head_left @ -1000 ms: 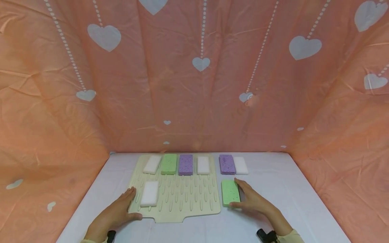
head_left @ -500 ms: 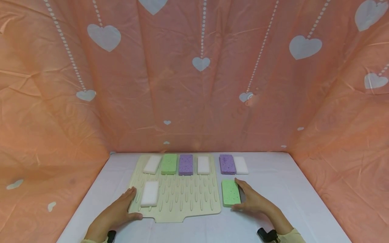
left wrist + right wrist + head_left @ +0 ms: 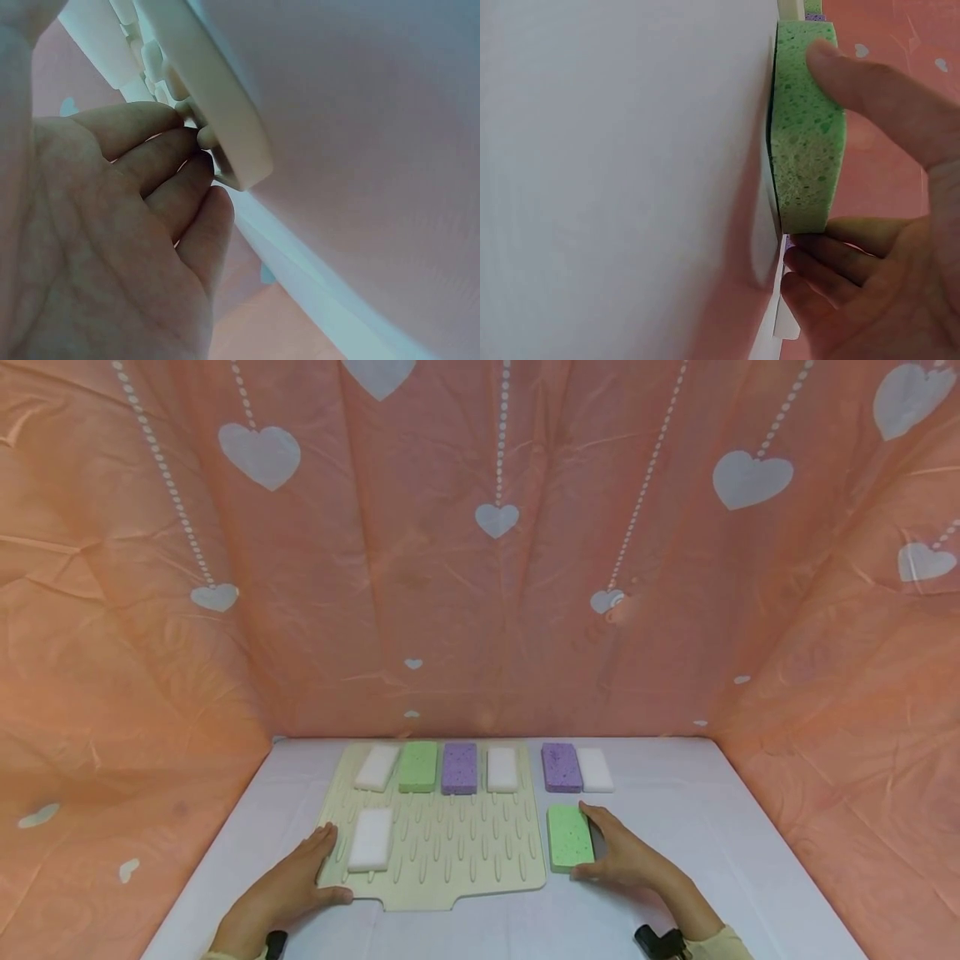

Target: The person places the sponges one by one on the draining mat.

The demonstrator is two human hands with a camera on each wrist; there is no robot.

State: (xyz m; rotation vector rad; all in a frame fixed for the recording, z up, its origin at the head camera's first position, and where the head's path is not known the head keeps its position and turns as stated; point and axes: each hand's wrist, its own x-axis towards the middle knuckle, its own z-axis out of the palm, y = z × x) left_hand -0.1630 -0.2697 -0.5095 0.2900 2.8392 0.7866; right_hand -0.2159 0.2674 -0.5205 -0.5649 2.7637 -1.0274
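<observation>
At the left edge of a cream ridged mat [image 3: 427, 881] rests my left hand [image 3: 296, 872]. Its fingers are fairly straight, touching the rim, and its thumb lies by the front corner. Beside the mat's right edge, my right hand [image 3: 626, 856] holds a green sponge [image 3: 568, 839] between thumb and fingers. The right wrist view shows the thumb [image 3: 847, 75] pressed on one side of that sponge, fingers at its end, the sponge low at the white cloth. On the mat, a white sponge [image 3: 370, 840] lies close to my left hand.
Along the mat's back row are a white sponge [image 3: 377, 767], a green one [image 3: 417, 767], a purple one [image 3: 459, 768] and another white one [image 3: 502, 769]. Right of the mat, a purple sponge [image 3: 561, 767] touches a white sponge [image 3: 595, 770]. An orange heart-patterned curtain [image 3: 487, 627] encloses the table.
My right thumb has slid off the top corner of the green sponge to its near side. My left hand, the mat and the other sponges stay put.
</observation>
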